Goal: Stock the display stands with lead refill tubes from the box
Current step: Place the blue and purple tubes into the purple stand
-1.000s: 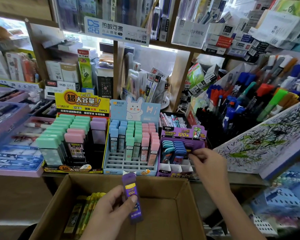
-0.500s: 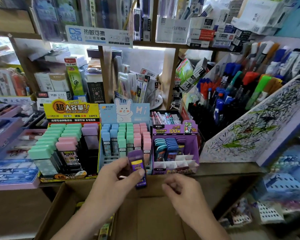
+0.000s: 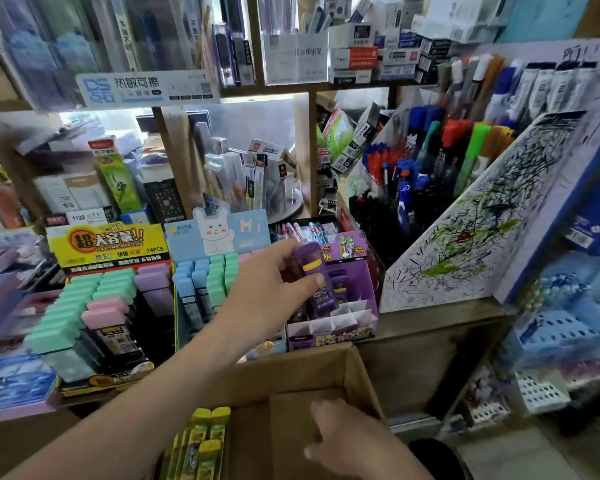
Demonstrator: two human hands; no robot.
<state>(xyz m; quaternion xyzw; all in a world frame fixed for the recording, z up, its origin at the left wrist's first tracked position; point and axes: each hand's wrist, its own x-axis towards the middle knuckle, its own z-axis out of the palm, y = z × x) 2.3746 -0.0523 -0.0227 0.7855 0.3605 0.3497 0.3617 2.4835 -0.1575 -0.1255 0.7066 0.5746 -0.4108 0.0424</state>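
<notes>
A purple lead refill tube is held tilted over the purple display stand, its lower end at the stand's white dividers, clamped in the grip of the person's left hand between thumb and fingers. The right hand hovers low inside the cardboard box, its grip apart, fingers relaxed and holding nothing. Yellow-green tubes lie at the box's left side. A blue rabbit stand sits just left of the purple one.
</notes>
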